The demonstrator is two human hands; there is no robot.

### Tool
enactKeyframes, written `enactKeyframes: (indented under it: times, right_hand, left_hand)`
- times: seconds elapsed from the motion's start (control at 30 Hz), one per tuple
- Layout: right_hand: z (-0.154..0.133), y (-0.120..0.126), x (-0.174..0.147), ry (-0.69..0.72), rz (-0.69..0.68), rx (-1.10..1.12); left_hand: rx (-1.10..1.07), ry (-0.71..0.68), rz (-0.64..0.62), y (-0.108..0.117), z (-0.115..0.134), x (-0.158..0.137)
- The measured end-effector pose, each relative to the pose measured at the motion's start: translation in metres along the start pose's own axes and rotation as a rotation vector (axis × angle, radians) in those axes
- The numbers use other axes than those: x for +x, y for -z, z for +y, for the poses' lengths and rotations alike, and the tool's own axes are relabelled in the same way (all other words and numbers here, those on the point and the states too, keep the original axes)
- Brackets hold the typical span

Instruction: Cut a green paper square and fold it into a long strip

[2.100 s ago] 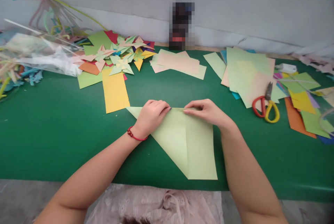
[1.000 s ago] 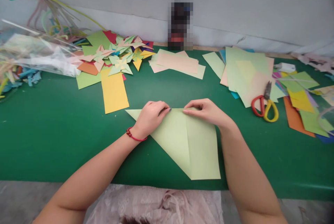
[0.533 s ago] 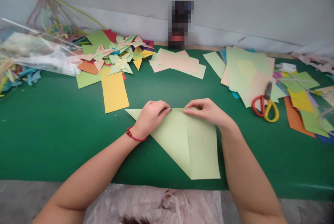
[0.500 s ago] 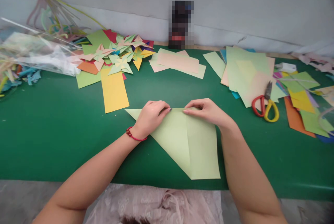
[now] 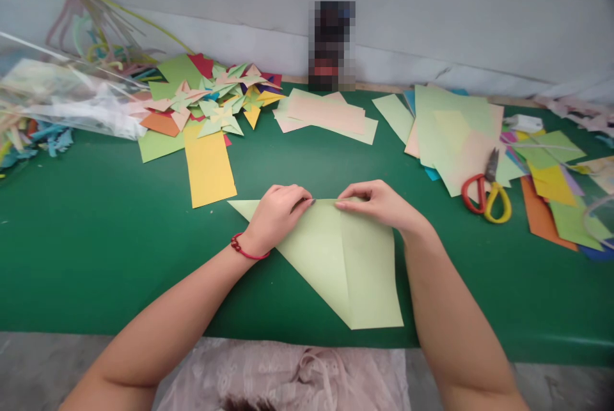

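Note:
A pale green sheet of paper point(image 5: 330, 257) lies on the table in front of me, folded diagonally, with a pointed corner at the left and a single-layer strip at the right. My left hand point(image 5: 281, 216) pinches its far edge, thumb and fingers together. A little to the right, my right hand point(image 5: 377, 203) grips the same edge between thumb and fingers. A small gap of paper edge shows between the two hands. My fingertips partly hide that edge.
Scissors point(image 5: 492, 190) with red and yellow handles rest at right beside stacked paper sheets point(image 5: 451, 136). Folded paper stars point(image 5: 220, 114) and a yellow sheet point(image 5: 211, 168) lie at left. Paper strips point(image 5: 326, 114) sit near the wall. A clear plastic bag point(image 5: 77, 101) is far left.
Hands and paper hold nearly the same position. The whole view has shifted very slightly; nothing was let go or taken up.

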State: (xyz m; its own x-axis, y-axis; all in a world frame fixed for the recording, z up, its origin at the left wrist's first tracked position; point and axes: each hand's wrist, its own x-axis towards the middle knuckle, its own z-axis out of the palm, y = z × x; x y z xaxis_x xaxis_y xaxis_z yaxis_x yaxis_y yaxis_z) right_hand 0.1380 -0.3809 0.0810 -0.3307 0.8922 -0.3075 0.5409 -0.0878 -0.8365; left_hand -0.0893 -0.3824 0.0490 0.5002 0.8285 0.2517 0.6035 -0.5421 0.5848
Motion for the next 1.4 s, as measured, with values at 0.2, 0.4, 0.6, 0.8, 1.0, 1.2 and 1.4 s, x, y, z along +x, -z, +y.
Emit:
enactKeyframes:
  times: [0.2,0.4,0.6,0.8,1.0,1.2,1.4]
  right_hand:
    - [0.0023,0.0002,0.0008,-0.012,-0.017,0.018]
    - [0.0033,-0.0004,0.0011,0.003,-0.009,0.010]
    - [0.0036,-0.0005,0.0017,0.019,-0.016,-0.022]
    - [0.0026,-0.0025,0.0020,0.092,-0.008,-0.040]
    - [0.0043,-0.0041,0.0025,0.084,-0.012,-0.018]
    - [0.0038,-0.0046,0.0031,0.059,-0.020,-0.028]
    - [0.0010,-0.0044,0.0028,0.053,-0.019,-0.023]
  left_hand:
    - [0.009,-0.005,0.002,-0.0007,-0.0011,-0.0006]
    - [0.010,-0.009,0.006,-0.0017,-0.0023,-0.0008]
    - [0.014,-0.007,-0.005,-0.0020,-0.0029,-0.0007]
    - [0.020,-0.002,-0.001,-0.0026,-0.0039,-0.0013]
    - [0.031,-0.020,-0.007,-0.0031,-0.0030,-0.0012]
    - [0.031,-0.021,0.002,-0.0020,-0.0020,-0.0004]
    - [0.034,-0.026,0.010,-0.0019,-0.0010,-0.0008]
